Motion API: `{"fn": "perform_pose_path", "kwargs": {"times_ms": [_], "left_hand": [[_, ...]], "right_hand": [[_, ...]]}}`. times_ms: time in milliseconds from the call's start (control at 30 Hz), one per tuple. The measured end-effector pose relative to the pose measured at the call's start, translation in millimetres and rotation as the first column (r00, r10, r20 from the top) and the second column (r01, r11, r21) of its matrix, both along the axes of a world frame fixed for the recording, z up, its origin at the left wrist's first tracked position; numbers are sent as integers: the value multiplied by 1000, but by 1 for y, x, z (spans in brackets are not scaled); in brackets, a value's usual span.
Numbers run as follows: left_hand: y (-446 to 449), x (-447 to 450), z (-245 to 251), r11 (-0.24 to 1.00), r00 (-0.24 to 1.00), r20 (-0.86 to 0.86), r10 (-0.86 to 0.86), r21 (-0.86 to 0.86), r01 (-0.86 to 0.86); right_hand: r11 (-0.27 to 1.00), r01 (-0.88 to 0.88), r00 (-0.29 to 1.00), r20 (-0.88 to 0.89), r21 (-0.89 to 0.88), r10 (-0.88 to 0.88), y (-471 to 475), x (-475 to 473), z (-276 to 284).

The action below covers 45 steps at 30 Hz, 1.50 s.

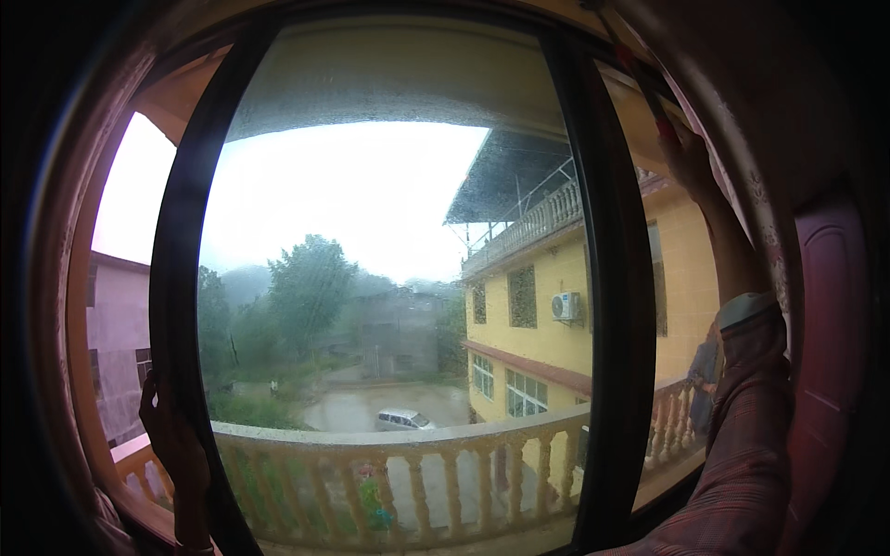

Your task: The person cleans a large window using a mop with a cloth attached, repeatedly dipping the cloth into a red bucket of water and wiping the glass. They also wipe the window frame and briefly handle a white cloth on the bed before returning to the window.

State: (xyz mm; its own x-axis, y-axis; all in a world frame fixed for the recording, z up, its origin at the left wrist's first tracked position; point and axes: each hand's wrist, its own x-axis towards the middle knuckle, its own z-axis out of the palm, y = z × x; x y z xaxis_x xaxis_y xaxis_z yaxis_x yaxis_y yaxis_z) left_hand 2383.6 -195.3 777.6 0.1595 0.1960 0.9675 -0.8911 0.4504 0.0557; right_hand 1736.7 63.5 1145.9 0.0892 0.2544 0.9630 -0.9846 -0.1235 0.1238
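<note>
A dark-framed sliding window sash (184,208) stands upright in front of me, its glass pane (396,278) hazy and speckled with droplets. Low on the sash's left stile, my left hand (177,445) grips the dark frame, fingertips at its outer edge. My right hand (685,163) is raised high at the upper right, closed around the end of a black-and-red tool handle (646,90). The handle slants up and left past the top of the sash. Its far end reaches the top rim of the picture, so I cannot tell what kind of tool it is.
Pinkish curtains (758,194) hang at the window's right side, near a reddish panelled door (827,333). Outside, a balcony balustrade (417,479) runs beyond the glass. Farther off are a yellow building (528,306), trees (313,278) and a parked silver car (403,419).
</note>
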Motion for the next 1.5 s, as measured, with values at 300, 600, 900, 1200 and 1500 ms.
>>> {"fn": "perform_pose_path", "kwargs": {"times_ms": [300, 600, 900, 1200, 1500], "left_hand": [[4, -6, 0, 1000, 1000, -9, -19, -5, 19], [11, -4, 4, 999, 999, 1, -54, 6, 54], [13, 3, 7, 999, 999, 33, -28, -35, 29], [13, 3, 4, 999, 999, 27, 32, 15, -33], [9, -2, -3, 998, 997, 37, 64, 12, -64]], "right_hand": [[984, -131, 990, -31, 120, 136, -52, 104, 69], [995, 48, 981, -192, 90, -30, -40, 136, 35], [960, 158, 987, -44, 232, -152, 42, 89, -183], [945, 326, 924, -206, -23, -324, 0, 118, -46], [822, 522, 807, -183, -226, -562, -50, 133, 63]]}}
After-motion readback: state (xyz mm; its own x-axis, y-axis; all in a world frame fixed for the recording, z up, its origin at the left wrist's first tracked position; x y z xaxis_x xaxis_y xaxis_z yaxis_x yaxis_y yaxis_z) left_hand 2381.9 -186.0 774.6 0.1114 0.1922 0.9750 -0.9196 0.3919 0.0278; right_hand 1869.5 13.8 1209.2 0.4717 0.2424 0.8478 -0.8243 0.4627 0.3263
